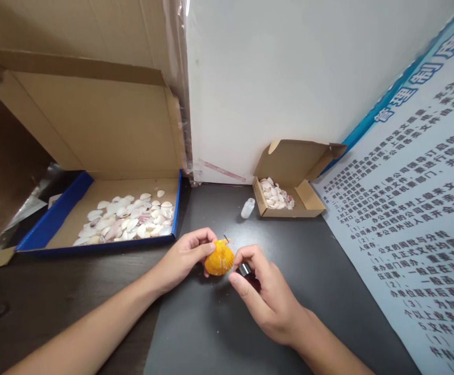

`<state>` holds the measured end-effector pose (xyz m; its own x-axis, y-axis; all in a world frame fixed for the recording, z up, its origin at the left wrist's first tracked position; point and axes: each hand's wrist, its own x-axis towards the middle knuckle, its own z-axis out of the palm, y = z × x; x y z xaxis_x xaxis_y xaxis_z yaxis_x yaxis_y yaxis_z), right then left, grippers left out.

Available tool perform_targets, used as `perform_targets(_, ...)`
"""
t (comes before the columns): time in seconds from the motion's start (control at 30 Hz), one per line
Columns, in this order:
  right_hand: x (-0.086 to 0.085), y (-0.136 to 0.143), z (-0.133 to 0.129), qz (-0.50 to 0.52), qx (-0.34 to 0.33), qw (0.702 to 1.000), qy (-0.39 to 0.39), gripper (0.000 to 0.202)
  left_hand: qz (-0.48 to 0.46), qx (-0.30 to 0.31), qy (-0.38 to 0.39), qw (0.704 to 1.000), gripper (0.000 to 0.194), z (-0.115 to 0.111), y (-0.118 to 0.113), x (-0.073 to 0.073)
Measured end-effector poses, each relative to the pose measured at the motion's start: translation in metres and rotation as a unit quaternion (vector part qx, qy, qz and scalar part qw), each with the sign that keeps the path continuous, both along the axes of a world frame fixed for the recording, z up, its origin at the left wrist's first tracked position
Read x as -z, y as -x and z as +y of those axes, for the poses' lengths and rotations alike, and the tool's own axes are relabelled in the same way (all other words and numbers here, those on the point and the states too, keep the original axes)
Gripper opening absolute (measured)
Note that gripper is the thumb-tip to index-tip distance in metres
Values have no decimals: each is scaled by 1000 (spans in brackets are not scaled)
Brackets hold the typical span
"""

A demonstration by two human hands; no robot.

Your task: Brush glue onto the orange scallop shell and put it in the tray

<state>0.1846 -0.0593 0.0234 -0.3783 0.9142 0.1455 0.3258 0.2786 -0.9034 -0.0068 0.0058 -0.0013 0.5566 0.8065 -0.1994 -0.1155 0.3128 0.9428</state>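
Observation:
My left hand (193, 252) is closed on the edge of a yellow-orange scallop shell (219, 260), thumb on top. A short dark strand sticks out at the shell's upper end, and thin whitish streaks mark its ribbed face. Just right of the shell, my right hand (260, 286) is curled round a small shiny black cap-like piece (244, 269); its lower part is hidden by the fingers. Thumb and forefinger tips are close to the shell's right edge; whether they touch it I cannot tell. Beyond the hands is a small clear bottle (247, 209) with whitish contents.
At the left, an open blue-edged cardboard box (97, 190) holds many pale shells (133, 219). A smaller open brown box (293, 212) with more shells (275, 195) sits at the back right. A white panel (250, 94) and a printed poster (406, 182) border the dark mat (211, 338).

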Motion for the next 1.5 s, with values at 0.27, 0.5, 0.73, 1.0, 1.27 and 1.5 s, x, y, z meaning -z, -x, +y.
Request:
perform_targets(0.27,-1,-1,-2,-31,-41,999,-11,16,-15,-10,16,1000,30,0,-1,-1)
perform_targets(0.5,-1,2,-2,-57,-41,997,-25,16,-15,-7,17,1000,31,1,-2,-1)
perform_targets(0.73,-1,3,-3,-43,-18,997,-57,14,-21,-19,21,999,31,0,-2,-2)
perform_targets(1.0,-2,5,-5,-72,-80,993,-40,21,-21,-15,25,999,31,0,-1,-1)
perform_targets(1.27,-3,6,-3,-92,-67,993,-40,21,-14,-16,18,1000,30,0,0,0)
perform_targets(1.5,-3,5,-2,-89,-14,994,-56,18,-6,-7,7,1000,29,1,1,0)
